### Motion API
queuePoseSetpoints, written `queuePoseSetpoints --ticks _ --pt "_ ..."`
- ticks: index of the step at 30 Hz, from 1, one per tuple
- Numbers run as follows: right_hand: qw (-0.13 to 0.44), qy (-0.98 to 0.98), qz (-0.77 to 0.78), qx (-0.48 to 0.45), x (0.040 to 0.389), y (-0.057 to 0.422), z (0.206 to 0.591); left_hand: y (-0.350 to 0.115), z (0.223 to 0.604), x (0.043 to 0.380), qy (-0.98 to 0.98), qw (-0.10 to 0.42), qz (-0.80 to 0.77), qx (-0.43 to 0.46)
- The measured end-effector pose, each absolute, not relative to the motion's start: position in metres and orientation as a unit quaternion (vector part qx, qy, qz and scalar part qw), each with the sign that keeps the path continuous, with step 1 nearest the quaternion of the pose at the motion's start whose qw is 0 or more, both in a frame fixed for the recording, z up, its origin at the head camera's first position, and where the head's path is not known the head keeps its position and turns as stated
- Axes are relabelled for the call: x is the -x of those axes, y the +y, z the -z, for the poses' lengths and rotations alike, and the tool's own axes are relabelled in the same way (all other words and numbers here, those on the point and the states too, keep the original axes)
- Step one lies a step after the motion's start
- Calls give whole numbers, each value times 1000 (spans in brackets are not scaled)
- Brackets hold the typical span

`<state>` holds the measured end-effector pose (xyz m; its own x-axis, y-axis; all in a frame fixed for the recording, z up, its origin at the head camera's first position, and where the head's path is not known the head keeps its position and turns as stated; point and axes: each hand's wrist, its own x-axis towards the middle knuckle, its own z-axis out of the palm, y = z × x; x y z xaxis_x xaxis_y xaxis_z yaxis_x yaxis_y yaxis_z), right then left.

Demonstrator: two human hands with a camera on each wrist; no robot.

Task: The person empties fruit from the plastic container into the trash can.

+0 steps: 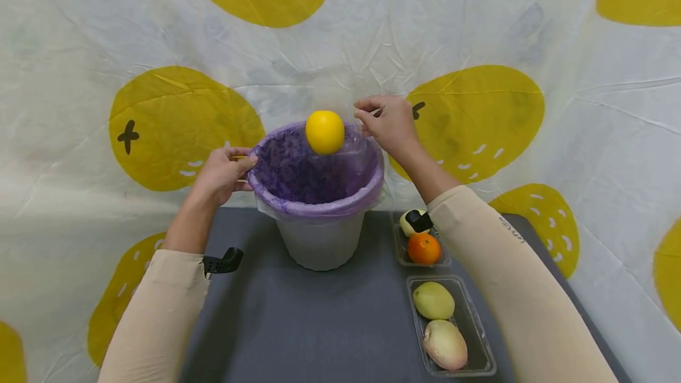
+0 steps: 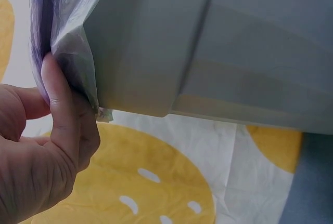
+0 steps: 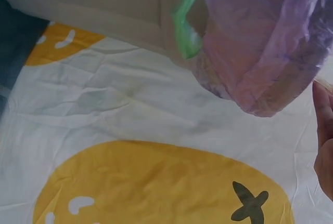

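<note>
A whitish trash bin [image 1: 321, 244] stands upright, its mouth lined with a purple trash bag [image 1: 319, 210] folded over the rim. My left hand [image 1: 223, 173] grips the rim on its left side; in the left wrist view, fingers [image 2: 58, 94] lie against the bag's outer fold. Above the bin's mouth, my right hand [image 1: 391, 126] pinches the edge of a tilted clear plastic tray [image 1: 353, 143]. A round yellow fruit [image 1: 325, 132] is at this tray, over the opening. Only part of the right hand [image 3: 325, 141] shows at the right wrist view's edge.
Right of the bin, a clear tray [image 1: 401, 259] holds an orange [image 1: 424, 248] and a pale fruit [image 1: 407, 224]. Nearer, another tray [image 1: 481, 350] holds a yellow-green fruit [image 1: 433, 300] and a pinkish one [image 1: 446, 344]. A patterned sheet [image 1: 330, 46] hangs behind the dark table [image 1: 319, 324].
</note>
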<state>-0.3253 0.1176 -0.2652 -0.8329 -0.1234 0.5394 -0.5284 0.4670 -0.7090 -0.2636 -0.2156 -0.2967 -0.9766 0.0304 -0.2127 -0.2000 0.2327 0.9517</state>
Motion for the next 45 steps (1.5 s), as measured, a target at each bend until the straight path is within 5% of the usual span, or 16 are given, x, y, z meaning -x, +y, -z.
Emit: queuePoseSetpoints --ticks 32,45 --pt "329 -821 -386 -261 329 114 265 -214 297 262 780 94 -615 66" --pt "324 -832 -370 -256 329 120 263 -212 298 264 780 93 -617 59"
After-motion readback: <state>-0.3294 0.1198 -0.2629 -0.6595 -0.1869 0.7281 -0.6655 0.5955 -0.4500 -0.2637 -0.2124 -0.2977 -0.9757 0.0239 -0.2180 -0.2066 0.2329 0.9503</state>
